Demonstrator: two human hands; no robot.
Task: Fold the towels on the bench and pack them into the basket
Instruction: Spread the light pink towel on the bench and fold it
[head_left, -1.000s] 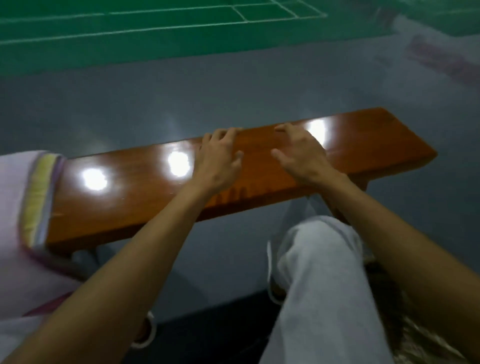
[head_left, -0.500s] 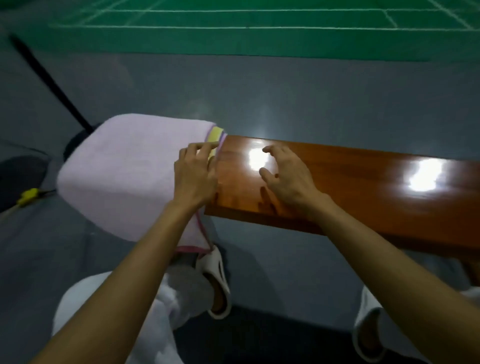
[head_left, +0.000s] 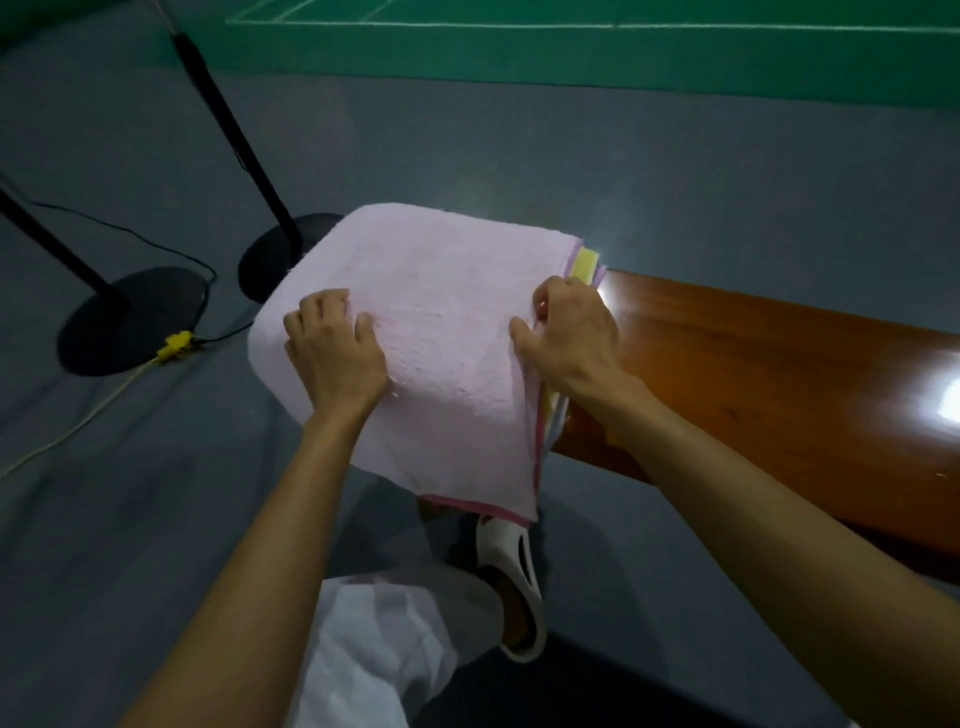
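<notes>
Pink towel (head_left: 447, 291) drapes over the left end of the counter (head_left: 753, 374), left hand (head_left: 335, 353) clutching its top, right hand (head_left: 569, 338) pinching its right edge; a lopsided tug could drag it onto the floor (head_left: 623, 156).

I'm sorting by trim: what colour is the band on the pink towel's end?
Yellow band on the towel, edged in lilac; head view.

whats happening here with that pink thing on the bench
A person is handling a pink towel draped over the end of a wooden bench, its front part hanging over the edge. The left hand sits on top with fingers curled into the cloth, and the right hand pinches its right edge by the striped border. No basket is in view.
</notes>
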